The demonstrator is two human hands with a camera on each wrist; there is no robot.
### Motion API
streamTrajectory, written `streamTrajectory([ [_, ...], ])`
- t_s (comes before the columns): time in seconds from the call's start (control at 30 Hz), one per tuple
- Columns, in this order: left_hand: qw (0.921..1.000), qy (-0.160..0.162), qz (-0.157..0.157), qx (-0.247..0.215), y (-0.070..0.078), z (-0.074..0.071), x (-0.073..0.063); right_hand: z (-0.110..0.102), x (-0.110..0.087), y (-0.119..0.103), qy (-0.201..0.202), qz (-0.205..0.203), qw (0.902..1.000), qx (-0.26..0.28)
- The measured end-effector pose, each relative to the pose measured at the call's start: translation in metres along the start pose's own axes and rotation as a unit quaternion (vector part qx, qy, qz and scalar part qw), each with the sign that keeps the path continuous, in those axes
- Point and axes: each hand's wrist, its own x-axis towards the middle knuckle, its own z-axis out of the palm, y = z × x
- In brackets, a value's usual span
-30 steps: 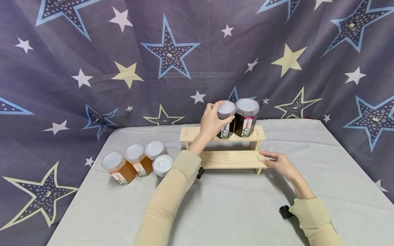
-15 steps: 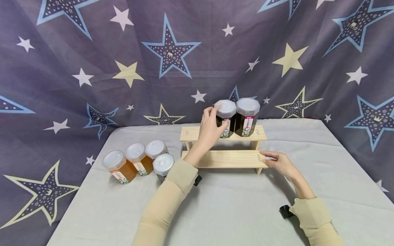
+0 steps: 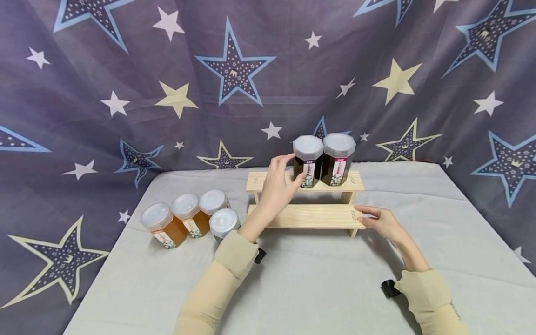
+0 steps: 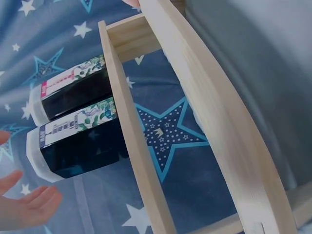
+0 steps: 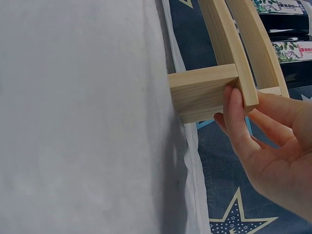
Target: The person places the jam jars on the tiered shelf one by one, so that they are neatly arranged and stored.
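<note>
Two dark jars with pale octagonal lids, a left jar (image 3: 308, 163) and a right jar (image 3: 337, 160), stand side by side on the upper step of a wooden two-step rack (image 3: 310, 216). My left hand (image 3: 274, 186) is just left of the left jar, its thumb and fingers spread. In the left wrist view, a gap shows between the fingers (image 4: 41, 202) and that jar's lid. My right hand (image 3: 383, 225) pinches the right end of the rack's lower step between thumb and fingers, as the right wrist view (image 5: 273, 146) confirms.
Left of the rack stands a group of several lidded jars. Amber contents show in the front-left jar (image 3: 165, 228) and the one beside it (image 3: 190, 218); another pale-lidded jar (image 3: 224, 222) sits near my left forearm. A star-patterned curtain (image 3: 125, 70) hangs behind the grey-white cloth-covered table (image 3: 326, 279).
My left hand has let go of the left dark jar's lid and drawn back left and down. That jar stays on the upper step. My right hand keeps its hold on the rack.
</note>
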Motion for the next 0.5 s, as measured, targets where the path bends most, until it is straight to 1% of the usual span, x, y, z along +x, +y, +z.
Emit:
streamTrajectory([
  [0.07,1.0000,-0.004,0.002,-0.001,-0.001,-0.004,-0.004,0.000,0.000,0.000,-0.001,0.000,1.0000,-0.003],
  [0.13,0.9999,-0.003,0.012,-0.001,-0.001,-0.008,-0.009,-0.001,0.000,-0.001,-0.002,0.001,1.0000,-0.005],
  [0.37,0.9981,0.025,0.056,-0.004,-0.007,-0.020,-0.023,-0.001,0.001,-0.002,-0.003,0.003,0.9998,-0.018],
  [0.5,0.9977,0.027,0.061,-0.011,-0.011,-0.027,-0.032,0.000,0.001,-0.001,0.000,0.005,0.9997,-0.024],
])
